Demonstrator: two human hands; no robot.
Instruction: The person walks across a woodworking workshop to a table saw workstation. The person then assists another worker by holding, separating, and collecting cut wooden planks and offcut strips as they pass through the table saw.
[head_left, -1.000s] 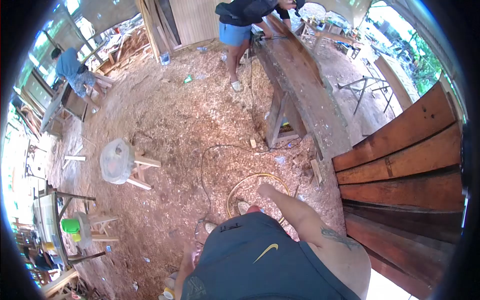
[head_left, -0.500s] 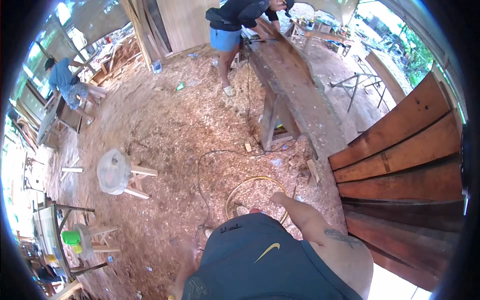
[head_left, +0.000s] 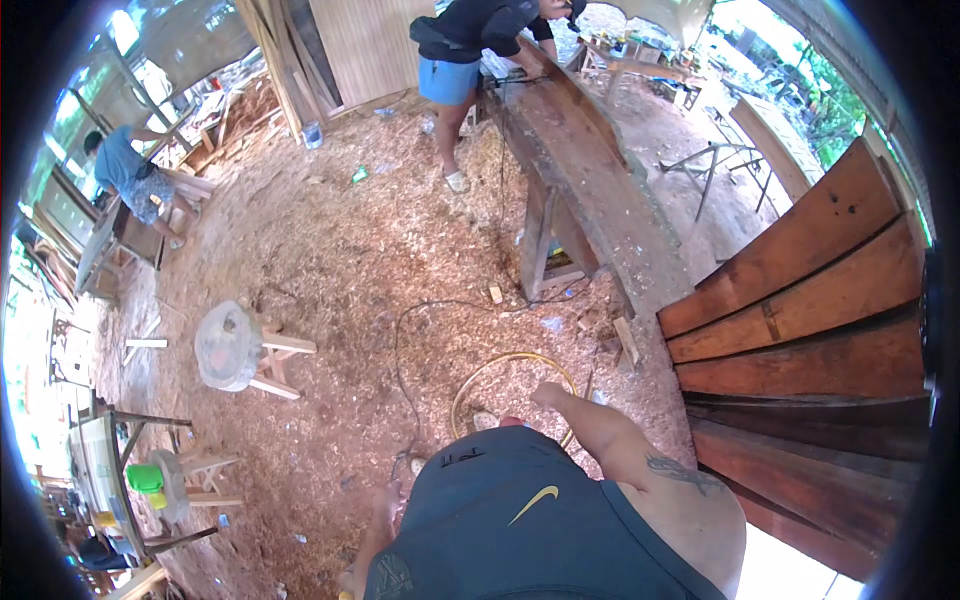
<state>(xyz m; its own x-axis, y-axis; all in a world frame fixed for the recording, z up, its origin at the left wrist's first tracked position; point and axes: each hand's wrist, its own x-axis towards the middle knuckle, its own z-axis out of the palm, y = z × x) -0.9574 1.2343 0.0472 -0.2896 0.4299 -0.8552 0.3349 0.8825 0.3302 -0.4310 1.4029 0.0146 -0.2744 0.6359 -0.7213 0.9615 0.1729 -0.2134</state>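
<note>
My right hand is stretched out in front of my body, over the inside of a thin yellow ring. Its fingers look curled in, and whether anything lies in them is hidden. The yellow ring appears to lie on the shaving-covered floor around my front foot. My left hand hangs low beside my dark shirt, near a dark cable; its fingers are too unclear to make out.
A long wooden slab rests on a trestle, where a person in blue shorts leans over it. Reddish boards stand at right. A round-topped stool lies left. Another person works far left.
My right hand has shifted slightly left and up. My left hand has moved a little and looks less blurred. The yellow ring stays in place. The far-left person has bent lower.
</note>
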